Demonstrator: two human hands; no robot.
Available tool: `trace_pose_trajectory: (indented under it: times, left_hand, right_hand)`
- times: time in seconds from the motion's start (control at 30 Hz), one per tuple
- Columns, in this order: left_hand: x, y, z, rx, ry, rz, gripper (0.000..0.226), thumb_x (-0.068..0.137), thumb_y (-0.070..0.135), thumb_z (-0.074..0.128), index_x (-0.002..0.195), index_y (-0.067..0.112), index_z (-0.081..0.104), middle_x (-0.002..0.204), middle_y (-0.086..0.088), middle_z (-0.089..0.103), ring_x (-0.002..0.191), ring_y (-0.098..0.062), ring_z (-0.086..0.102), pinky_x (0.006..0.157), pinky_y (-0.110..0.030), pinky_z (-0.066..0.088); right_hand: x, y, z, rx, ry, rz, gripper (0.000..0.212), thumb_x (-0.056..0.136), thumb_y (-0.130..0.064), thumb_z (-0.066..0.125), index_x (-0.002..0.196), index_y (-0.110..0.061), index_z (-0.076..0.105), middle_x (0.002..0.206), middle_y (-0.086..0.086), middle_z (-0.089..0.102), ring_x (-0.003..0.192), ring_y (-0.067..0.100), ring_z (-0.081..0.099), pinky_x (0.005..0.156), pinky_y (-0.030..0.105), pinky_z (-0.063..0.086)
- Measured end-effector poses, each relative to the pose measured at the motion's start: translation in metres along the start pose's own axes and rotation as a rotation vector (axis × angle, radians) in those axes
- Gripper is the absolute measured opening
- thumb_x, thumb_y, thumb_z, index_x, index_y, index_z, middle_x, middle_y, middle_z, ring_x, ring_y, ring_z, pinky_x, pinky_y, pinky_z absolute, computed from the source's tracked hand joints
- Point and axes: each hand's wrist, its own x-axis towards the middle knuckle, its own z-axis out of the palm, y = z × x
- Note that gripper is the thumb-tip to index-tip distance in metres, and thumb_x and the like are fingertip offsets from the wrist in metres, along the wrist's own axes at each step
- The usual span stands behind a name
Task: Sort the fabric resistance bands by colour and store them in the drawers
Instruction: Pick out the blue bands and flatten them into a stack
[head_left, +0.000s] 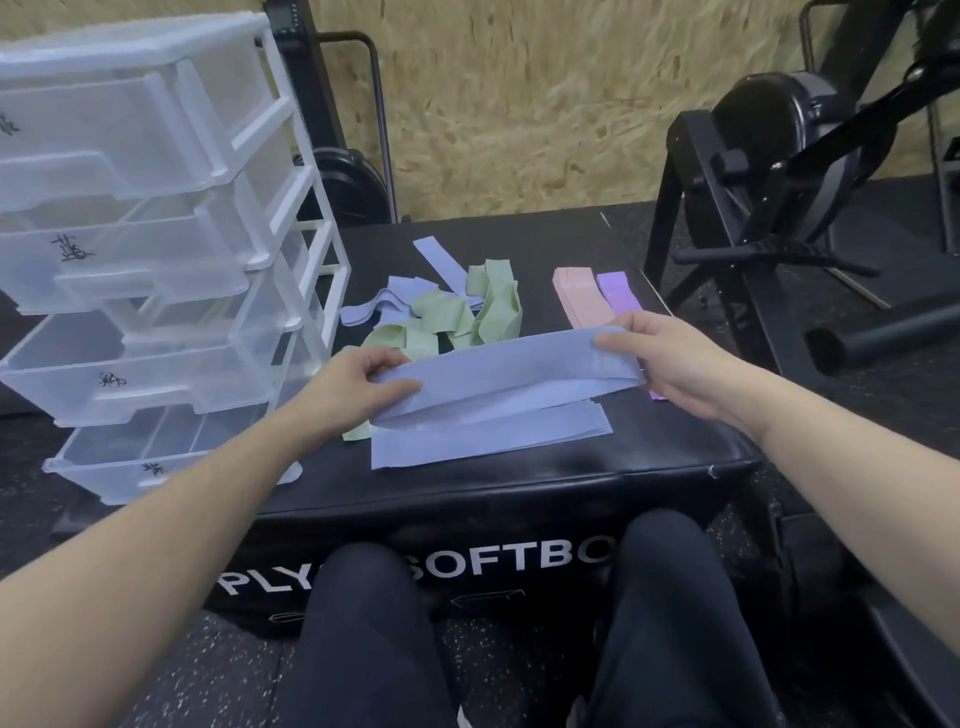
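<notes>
The person sits at the black soft box, which serves as the worktop (519, 488). The left hand (353, 384) pinches one end of a blue band (514, 364) and the right hand (660, 358) pinches the other end, so each grip is closed on the cloth and the band hangs stretched flat between them. It is just above the blue pile (488, 436) near the front edge of the worktop.

I think the job now is to lay this band on that pile. To do it well, keep it pulled smooth, line up its ends with the pile, and lower it flat.

Green bands (457, 317) lie tangled with more blue ones in the middle. Pink bands (576, 301) and purple bands (618, 291) sit by the right edge. The drawers (140, 270) stand pulled open at the left.
</notes>
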Motion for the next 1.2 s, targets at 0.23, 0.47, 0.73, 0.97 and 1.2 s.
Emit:
trace_pose_trajectory:
  times: [0.23, 0.47, 0.73, 0.97, 1.2]
  left_hand:
    - [0.014, -0.024, 0.005, -0.097, -0.043, -0.098, 0.035, 0.078, 0.015, 0.057, 0.098, 0.037, 0.073, 0.084, 0.006, 0.063, 0.075, -0.008, 0.054, 0.071, -0.024, 0.040]
    - [0.025, -0.043, 0.014, -0.437, 0.049, -0.189, 0.031, 0.088, 0.001, 0.068, 0.107, 0.025, 0.066, 0.088, 0.004, 0.054, 0.078, -0.008, 0.058, 0.073, -0.028, 0.052]
    - [0.027, -0.064, 0.025, -0.397, 0.152, -0.224, 0.026, 0.091, 0.001, 0.066, 0.103, 0.025, 0.066, 0.101, 0.005, 0.056, 0.059, -0.003, 0.052, 0.063, -0.014, 0.047]
    - [0.031, -0.073, 0.039, -0.152, 0.202, -0.200, 0.020, 0.088, 0.009, 0.069, 0.090, 0.029, 0.070, 0.084, 0.007, 0.061, 0.062, -0.010, 0.050, 0.072, -0.023, 0.044]
    - [0.027, -0.078, 0.044, -0.024, 0.160, -0.191, 0.010, 0.089, 0.014, 0.068, 0.091, 0.023, 0.069, 0.073, 0.006, 0.061, 0.051, -0.002, 0.049, 0.058, -0.016, 0.040]
  right_hand:
    - [0.017, 0.009, -0.006, -0.031, 0.040, 0.037, 0.037, 0.095, -0.019, 0.067, 0.070, -0.020, 0.040, 0.066, 0.002, 0.048, 0.043, 0.007, 0.046, 0.037, 0.013, 0.032]
    - [0.041, 0.024, -0.010, 0.176, -0.049, 0.085, 0.020, 0.097, -0.017, 0.061, 0.080, -0.022, 0.051, 0.086, 0.004, 0.062, 0.084, 0.024, 0.060, 0.093, 0.049, 0.057]
    - [0.062, 0.053, -0.003, -0.036, 0.085, 0.098, 0.030, 0.088, -0.016, 0.075, 0.113, -0.022, 0.060, 0.106, 0.014, 0.067, 0.076, 0.021, 0.063, 0.065, 0.035, 0.059]
    - [0.072, 0.075, 0.004, -0.212, 0.139, 0.046, 0.016, 0.090, -0.019, 0.072, 0.103, -0.014, 0.065, 0.087, 0.012, 0.065, 0.051, 0.012, 0.054, 0.047, 0.021, 0.047]
    - [0.074, 0.101, 0.000, -0.395, 0.125, -0.014, 0.005, 0.092, -0.019, 0.066, 0.090, -0.024, 0.067, 0.077, -0.001, 0.063, 0.057, 0.017, 0.056, 0.053, 0.026, 0.050]
